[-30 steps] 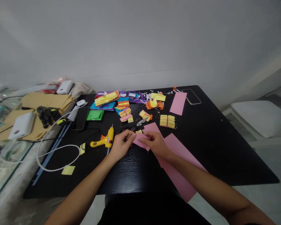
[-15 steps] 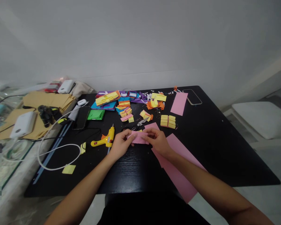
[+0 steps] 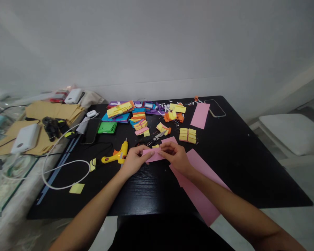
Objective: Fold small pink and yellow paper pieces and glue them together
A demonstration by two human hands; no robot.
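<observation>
Your left hand (image 3: 135, 160) and right hand (image 3: 177, 159): each grip clamped on one end of small pink paper (image 3: 155, 158), over counter (image 3: 146, 195). Paper lay at 3 o'clock from left, 9 from right, long axis nine-to-three. Neither hand seemed nearer; underside was hidden, folds uncertain.

A head-worn camera looks forward and down over the black table (image 3: 251, 167) (the wall (image 3: 157, 45) beyond included).

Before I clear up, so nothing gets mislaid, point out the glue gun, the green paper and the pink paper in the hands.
Glue gun (image 3: 122, 154): head view, its yellow body.
Green paper (image 3: 107, 128): head view, middle of the stack.
Pink paper (image 3: 156, 156): head view, its near face.
</observation>
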